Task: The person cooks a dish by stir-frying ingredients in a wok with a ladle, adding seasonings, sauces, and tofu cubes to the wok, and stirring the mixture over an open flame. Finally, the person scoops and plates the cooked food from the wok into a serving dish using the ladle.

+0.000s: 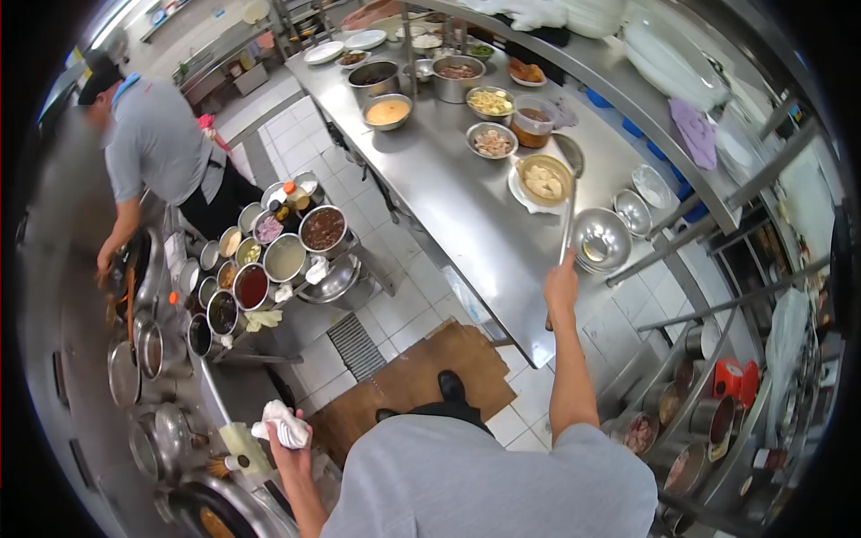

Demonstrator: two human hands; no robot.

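Observation:
My right hand [561, 289] is wrapped round the long handle of a metal ladle [569, 154], held over the steel table. The ladle's head lies beside a round yellowish dish [543, 179] with pale pieces in it, which sits on a white plate or cloth. Just right of my right hand is a stack of steel bowls [602, 238]. My left hand [291, 448] is closed on a folded white cloth [284, 424], near the stove's edge. Below that hand stands a wok [202, 511] with some brownish food inside.
The steel table [448, 206] carries several bowls and pots of food. A cart of sauce and seasoning pots [287, 258] stands at left. A co-worker [170, 134] works at the stove. Shelves [708, 394] with pots line the right. Brown cardboard [413, 386] covers the tiles underfoot.

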